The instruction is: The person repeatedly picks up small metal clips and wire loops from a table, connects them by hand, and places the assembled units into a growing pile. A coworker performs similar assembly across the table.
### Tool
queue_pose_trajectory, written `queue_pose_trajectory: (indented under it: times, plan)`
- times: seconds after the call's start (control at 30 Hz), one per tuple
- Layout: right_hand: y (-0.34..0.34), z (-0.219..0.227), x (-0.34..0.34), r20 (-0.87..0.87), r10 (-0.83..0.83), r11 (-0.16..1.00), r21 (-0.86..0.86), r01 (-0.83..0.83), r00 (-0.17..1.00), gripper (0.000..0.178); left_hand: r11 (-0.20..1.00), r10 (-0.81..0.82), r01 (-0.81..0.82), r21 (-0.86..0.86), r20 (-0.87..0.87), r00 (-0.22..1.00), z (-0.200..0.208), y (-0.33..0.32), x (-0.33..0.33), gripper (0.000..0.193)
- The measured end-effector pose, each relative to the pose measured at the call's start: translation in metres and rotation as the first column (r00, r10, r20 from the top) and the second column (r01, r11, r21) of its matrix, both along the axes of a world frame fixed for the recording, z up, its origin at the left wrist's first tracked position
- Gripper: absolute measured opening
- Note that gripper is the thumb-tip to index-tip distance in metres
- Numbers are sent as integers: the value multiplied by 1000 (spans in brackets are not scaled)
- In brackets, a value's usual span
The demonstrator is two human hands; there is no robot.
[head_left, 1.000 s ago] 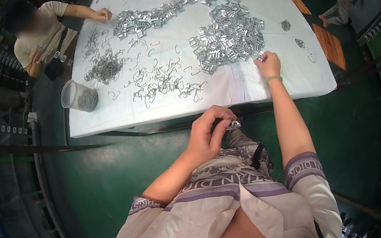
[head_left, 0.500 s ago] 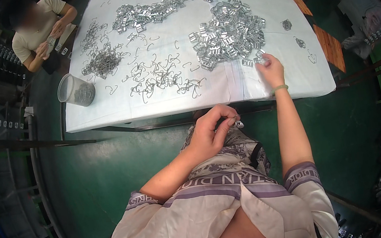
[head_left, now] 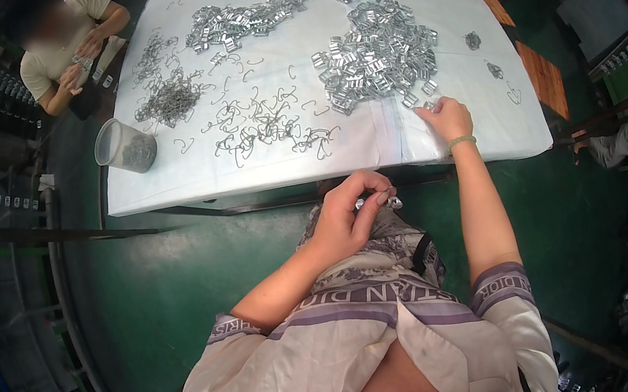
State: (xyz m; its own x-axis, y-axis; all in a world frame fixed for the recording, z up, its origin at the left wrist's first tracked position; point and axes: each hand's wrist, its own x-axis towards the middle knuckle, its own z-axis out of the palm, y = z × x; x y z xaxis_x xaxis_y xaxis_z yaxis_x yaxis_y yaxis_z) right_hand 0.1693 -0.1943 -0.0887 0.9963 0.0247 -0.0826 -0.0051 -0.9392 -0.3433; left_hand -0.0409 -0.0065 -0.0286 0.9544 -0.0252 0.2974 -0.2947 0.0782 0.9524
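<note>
My left hand is held in front of my lap, just off the table's near edge. Its thumb and fingers pinch a small shiny metal buckle, mostly covered by the fingertips. On the right of the table, my right hand rests with thumb and forefinger around a small shiny piece, seemingly another buckle. A big heap of silvery metal buckles lies just beyond it, with a loose buckle close to the fingertips. Bent wire hooks are scattered on the table's middle left.
The white-covered table has a translucent plastic tub at its left corner. Behind that is a denser pile of wire hooks. Far left, a co-worker handles small parts. Wooden benches stand along the right side.
My right hand has drawn back slightly toward me from the heap's edge, and the loose buckles there have shifted. My left hand stays put. At far right, a person in grey has moved nearer.
</note>
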Motion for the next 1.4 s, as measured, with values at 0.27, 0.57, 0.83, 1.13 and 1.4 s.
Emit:
queue_pose_trajectory:
  times: [0.27, 0.57, 0.83, 1.13, 1.4]
  plan:
    - [3, 3, 9, 5, 34, 984, -176, -33, 999, 45, 998, 19, -20, 60, 27, 999, 3, 1, 0, 6]
    - [-28, 3, -9, -172, 138, 691, 722, 30, 975, 18, 999, 25, -24, 31, -39, 999, 2, 0, 1, 5]
    - [27, 60, -139, -129, 303, 15, 991, 131, 944, 18, 992, 126, -126, 11, -95, 987, -4, -8, 11, 6]
    - [42, 71, -167, -69, 221, 69, 996, 55, 973, 17, 949, 285, -277, 151, -36, 958, 8, -13, 5, 4]
    - [52, 70, -169, -4, 201, 51, 999, -6, 979, 16, 987, 118, -132, -89, -151, 982, -8, -7, 3, 5]
